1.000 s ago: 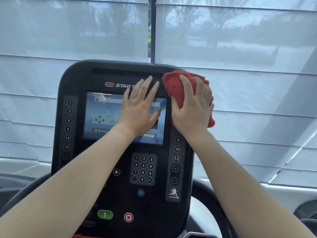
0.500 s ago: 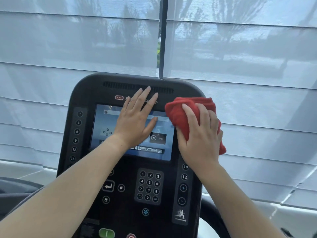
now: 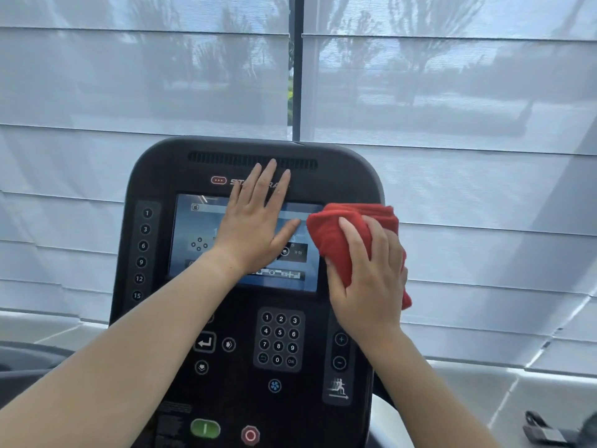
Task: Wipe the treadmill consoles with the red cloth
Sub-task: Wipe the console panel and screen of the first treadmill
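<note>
A black treadmill console (image 3: 161, 176) fills the middle of the head view, with a lit blue screen (image 3: 190, 234), number buttons down its left side and a keypad (image 3: 279, 339) below. My left hand (image 3: 255, 227) lies flat on the screen, fingers stretched up over the logo. My right hand (image 3: 371, 279) presses a bunched red cloth (image 3: 332, 227) against the console's right edge, beside the screen. The cloth and hand hide the upper right-hand buttons.
Pale translucent blinds (image 3: 468, 189) cover the windows behind the console, split by a dark vertical frame (image 3: 295, 66). A green start button (image 3: 205, 428) and a red stop button (image 3: 250, 434) sit low on the console. A dark object (image 3: 549, 431) lies at the bottom right.
My right hand has slid the red cloth down the console's right edge from the top corner to beside the screen. My left hand stays flat on the screen. The camera has tilted.
</note>
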Tool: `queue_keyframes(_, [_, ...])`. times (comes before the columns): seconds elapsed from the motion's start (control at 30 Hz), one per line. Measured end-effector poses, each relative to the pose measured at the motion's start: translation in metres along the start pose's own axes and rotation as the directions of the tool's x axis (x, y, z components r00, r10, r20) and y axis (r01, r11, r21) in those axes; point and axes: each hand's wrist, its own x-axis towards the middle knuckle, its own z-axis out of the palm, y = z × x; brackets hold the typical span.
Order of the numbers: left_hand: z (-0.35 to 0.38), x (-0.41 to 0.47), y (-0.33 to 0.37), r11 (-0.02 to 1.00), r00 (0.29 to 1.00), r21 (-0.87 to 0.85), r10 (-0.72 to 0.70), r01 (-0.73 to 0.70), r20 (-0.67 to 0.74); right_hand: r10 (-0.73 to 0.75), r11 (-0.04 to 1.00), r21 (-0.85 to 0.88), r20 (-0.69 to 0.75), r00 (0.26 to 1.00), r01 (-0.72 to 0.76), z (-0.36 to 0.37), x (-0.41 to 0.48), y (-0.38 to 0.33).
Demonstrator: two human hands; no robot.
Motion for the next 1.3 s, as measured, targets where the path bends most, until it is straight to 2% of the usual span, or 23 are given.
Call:
queue_keyframes(0.2, [0.008, -0.03, 0.022, 0.998, 0.999, -0.061, 0.036, -0.035, 0.018, 0.033, 0.999, 0.041, 0.003, 0.999, -0.033, -0.007, 0.026, 0.003])
queue_keyframes(0.37, [0.019, -0.081, 0.032, 0.997, 0.992, -0.075, 0.043, -0.035, 0.117, -0.04, 0.999, -0.011, 0.044, 0.998, 0.04, -0.004, -0.038, 0.009])
queue_keyframes(0.6, [0.032, -0.164, 0.04, 0.997, 0.976, -0.075, 0.018, -0.002, 0.218, -0.042, 0.998, -0.036, 0.201, 0.979, 0.05, -0.006, -0.158, 0.015])
queue_keyframes(0.87, [0.041, -0.221, 0.047, 0.996, 0.96, -0.081, -0.001, 0.025, 0.281, 0.034, 0.999, -0.042, 0.132, 0.991, -0.028, -0.002, -0.141, 0.002])
queue_keyframes(1.1, [0.047, -0.263, 0.045, 0.993, 0.948, -0.118, 0.013, 0.026, 0.317, -0.051, 0.986, -0.142, 0.235, 0.971, 0.086, 0.004, -0.22, 0.002])
queue_keyframes(1.17, [0.05, -0.275, 0.041, 0.991, 0.941, -0.13, 0.026, 0.02, 0.338, -0.039, 0.987, -0.139, 0.268, 0.963, 0.079, 0.005, -0.24, -0.002])
queue_keyframes(1.3, [0.053, -0.298, 0.027, 0.991, 0.928, -0.135, 0.051, -0.001, 0.369, 0.018, 0.994, -0.106, 0.234, 0.972, 0.007, 0.009, -0.235, -0.017])
